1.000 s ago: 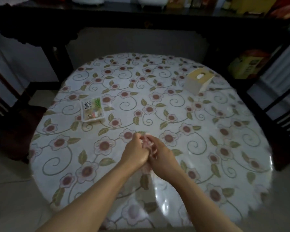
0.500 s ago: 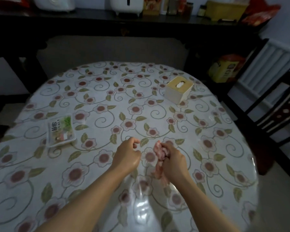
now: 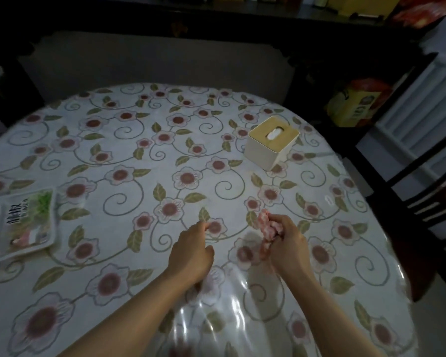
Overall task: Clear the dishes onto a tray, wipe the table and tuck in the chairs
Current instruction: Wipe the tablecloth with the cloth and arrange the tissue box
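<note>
The right hand (image 3: 287, 237) is gripping a bunched pink cloth (image 3: 267, 231), fingers curled round the wad, with a loose tail hanging below the fist toward the table (image 3: 144, 191). The cloth is looking soft, light and limp, so it is likely giving no resistance and is best held as it is now, gathered in the palm so that a pad of folds is facing down for wiping. Just to the left of it, the left hand (image 3: 192, 249) is hovering over the tabletop with its fingers curled in and nothing in them. Under both hands the table is wearing a floral cover beneath a glossy clear sheet that is throwing back glare; that surface is probably smooth and slippery, letting the cloth glide. Well beyond the right hand, a squarish cream tissue box (image 3: 272, 145) with a tan lid is standing, rigid and probably light. Far to the left of the left hand, a flat plastic packet (image 3: 23, 224) is lying.
</note>
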A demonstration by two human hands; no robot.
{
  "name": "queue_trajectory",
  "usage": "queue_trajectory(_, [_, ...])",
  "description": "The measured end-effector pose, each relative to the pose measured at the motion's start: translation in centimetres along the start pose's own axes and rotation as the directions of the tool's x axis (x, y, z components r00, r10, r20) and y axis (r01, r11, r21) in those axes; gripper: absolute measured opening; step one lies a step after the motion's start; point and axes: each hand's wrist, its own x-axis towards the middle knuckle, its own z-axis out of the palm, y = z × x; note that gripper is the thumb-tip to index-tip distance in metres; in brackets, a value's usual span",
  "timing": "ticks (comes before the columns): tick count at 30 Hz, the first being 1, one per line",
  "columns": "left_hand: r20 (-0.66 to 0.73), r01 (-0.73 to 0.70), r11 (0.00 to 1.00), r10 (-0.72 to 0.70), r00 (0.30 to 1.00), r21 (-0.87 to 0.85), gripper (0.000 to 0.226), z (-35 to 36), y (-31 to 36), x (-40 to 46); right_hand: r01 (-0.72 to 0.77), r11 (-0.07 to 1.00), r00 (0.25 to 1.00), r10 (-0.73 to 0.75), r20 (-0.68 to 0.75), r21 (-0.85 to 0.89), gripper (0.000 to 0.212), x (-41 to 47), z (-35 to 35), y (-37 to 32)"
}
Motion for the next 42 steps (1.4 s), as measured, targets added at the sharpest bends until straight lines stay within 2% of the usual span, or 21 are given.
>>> queue_trajectory(6, [-0.073,0.052,0.998,-0.055,0.996,-0.034,0.051,4.5,3.4,4.8,0.063,0.997,0.997,-0.065,0.041,0.049,0.044,8.3,-1.4,2.6])
queue_trajectory(12, [-0.174,0.117,0.993,-0.118,0.978,-0.017,0.066,7.2,4.7,11.1,0.236,0.962,0.971,-0.239,0.006,0.137,0.047,16.5,-0.5,2.7])
queue_trajectory(14, [-0.179,0.096,0.991,-0.078,0.981,0.095,0.065,7.5,4.4,12.6,0.249,0.962,0.967,-0.254,0.029,0.110,0.045,18.7,0.7,3.0])
queue_trajectory(16, [-0.178,0.078,0.983,-0.047,0.983,0.168,0.062,7.7,4.0,14.0,0.257,0.966,0.957,-0.256,0.137,0.012,0.045,20.4,2.3,3.8])
queue_trajectory(17, [-0.179,0.068,0.981,-0.035,0.983,0.183,0.061,7.7,3.8,14.7,0.279,0.959,0.944,-0.262,0.198,-0.059,0.053,20.7,3.1,4.2])
queue_trajectory(19, [-0.177,0.045,0.978,-0.009,0.984,0.204,0.060,7.8,3.4,16.1,0.370,0.916,0.905,-0.316,0.285,-0.157,0.067,21.0,4.6,5.1])
queue_trajectory(22, [-0.176,0.007,0.974,0.033,0.984,0.225,0.059,8.2,2.8,17.8,0.482,0.810,0.860,-0.363,0.359,-0.335,0.072,21.8,6.5,6.8])
queue_trajectory(25, [-0.172,0.029,0.967,0.016,0.985,0.254,0.061,8.5,1.7,19.4,0.473,0.805,0.870,-0.361,0.336,-0.360,0.072,23.7,8.1,6.9])
queue_trajectory(30, [-0.142,0.023,0.955,0.020,0.990,0.295,0.058,8.5,0.2,21.4,0.560,0.782,0.823,-0.487,0.294,-0.273,0.063,26.9,10.6,5.0])
queue_trajectory(35, [-0.121,-0.006,0.955,0.044,0.992,0.296,0.055,8.8,-1.0,21.5,0.606,0.712,0.795,-0.536,0.284,-0.353,0.047,29.6,12.2,4.6])
queue_trajectory(37, [-0.116,-0.006,0.959,0.040,0.992,0.282,0.056,8.8,-1.0,21.6,0.623,0.726,0.782,-0.571,0.250,-0.290,0.041,28.6,11.5,4.8])
queue_trajectory(39, [-0.109,0.000,0.961,0.031,0.994,0.277,0.057,8.8,-0.8,21.5,0.598,0.788,0.796,-0.562,0.226,-0.145,0.036,26.0,10.3,5.5])
queue_trajectory(40, [-0.109,0.004,0.961,0.027,0.994,0.277,0.057,8.7,-0.9,21.4,0.547,0.836,0.820,-0.523,0.234,-0.049,0.032,24.3,9.5,6.0])
queue_trajectory(42, [-0.112,0.007,0.956,0.027,0.993,0.294,0.057,8.7,-0.7,21.3,0.503,0.862,0.817,-0.499,0.289,0.065,0.032,20.2,7.7,7.5])
